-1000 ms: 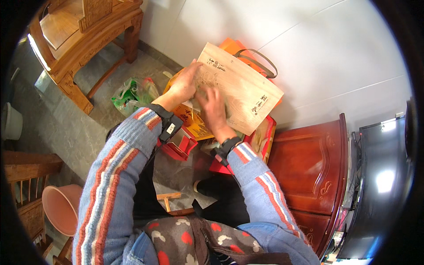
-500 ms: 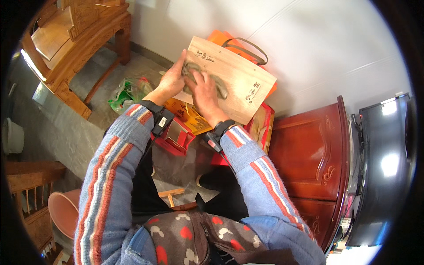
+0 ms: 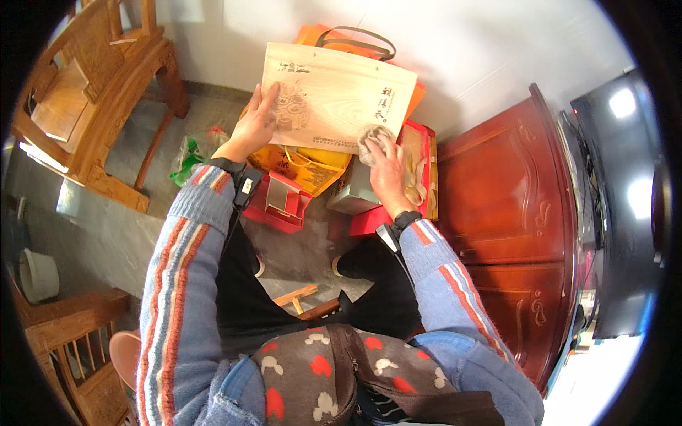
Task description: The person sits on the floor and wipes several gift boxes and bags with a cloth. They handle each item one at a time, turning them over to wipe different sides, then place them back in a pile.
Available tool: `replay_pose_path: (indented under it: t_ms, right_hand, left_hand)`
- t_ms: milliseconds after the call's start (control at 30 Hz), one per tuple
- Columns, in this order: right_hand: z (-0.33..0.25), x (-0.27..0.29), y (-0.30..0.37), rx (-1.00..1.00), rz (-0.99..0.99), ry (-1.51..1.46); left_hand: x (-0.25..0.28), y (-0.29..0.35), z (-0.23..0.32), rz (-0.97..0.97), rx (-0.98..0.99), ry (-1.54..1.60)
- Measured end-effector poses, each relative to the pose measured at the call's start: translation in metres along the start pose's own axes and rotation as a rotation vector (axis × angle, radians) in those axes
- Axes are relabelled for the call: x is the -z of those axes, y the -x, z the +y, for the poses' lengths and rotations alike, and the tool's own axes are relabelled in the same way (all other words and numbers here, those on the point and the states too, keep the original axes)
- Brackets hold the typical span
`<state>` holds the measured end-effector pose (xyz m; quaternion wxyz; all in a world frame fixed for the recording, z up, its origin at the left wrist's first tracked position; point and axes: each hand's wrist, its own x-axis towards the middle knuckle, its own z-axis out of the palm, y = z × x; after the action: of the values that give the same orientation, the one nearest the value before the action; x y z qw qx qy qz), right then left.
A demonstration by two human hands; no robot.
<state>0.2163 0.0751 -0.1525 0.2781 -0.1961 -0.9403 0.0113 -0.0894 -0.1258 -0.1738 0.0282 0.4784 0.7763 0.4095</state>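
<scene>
A pale wooden board (image 3: 334, 92) with dark printed characters and an engraved picture stands tilted in front of me. My left hand (image 3: 252, 128) grips its left edge, the fingers lying along the face and the thumb side hidden. At the lower right corner, my right hand (image 3: 386, 170) presses a crumpled grey cloth (image 3: 371, 142) against the board. Its fingers are bent over the cloth. Behind the top edge shows an orange bag (image 3: 348, 44) with a dark handle.
Below the board are a yellow printed bag (image 3: 302, 170), an open red box (image 3: 278, 202) and a grey box (image 3: 355, 190). A red-brown cabinet (image 3: 504, 192) and a dark screen (image 3: 618, 184) stand right. Left are a carved wooden chair (image 3: 106, 92) and a green plastic bag (image 3: 188, 157).
The board has turned to sit more level and shifted left. My right hand has carried the cloth from the board's left part to its lower right corner. My left hand has moved slightly left.
</scene>
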Motion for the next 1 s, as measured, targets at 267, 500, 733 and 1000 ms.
replay_pose_path:
  t_ms: [267,500,733,1000]
  right_hand:
    - [0.059,0.013,0.078,-0.523,0.188,-0.517]
    - [0.127,0.059,0.111,-0.817,0.699,-1.412]
    - [0.172,0.069,0.117,-1.115,1.034,-1.685]
    - [0.192,0.076,0.114,-0.962,1.051,-1.944]
  left_hand:
    - [-0.004,0.013,0.023,-0.025,0.063,-0.101]
    - [-0.018,0.044,0.071,0.091,0.144,-0.227]
    - [-0.097,0.082,0.131,-0.197,-0.079,-0.117]
    - [-0.183,0.074,0.205,-0.579,-0.137,-0.093]
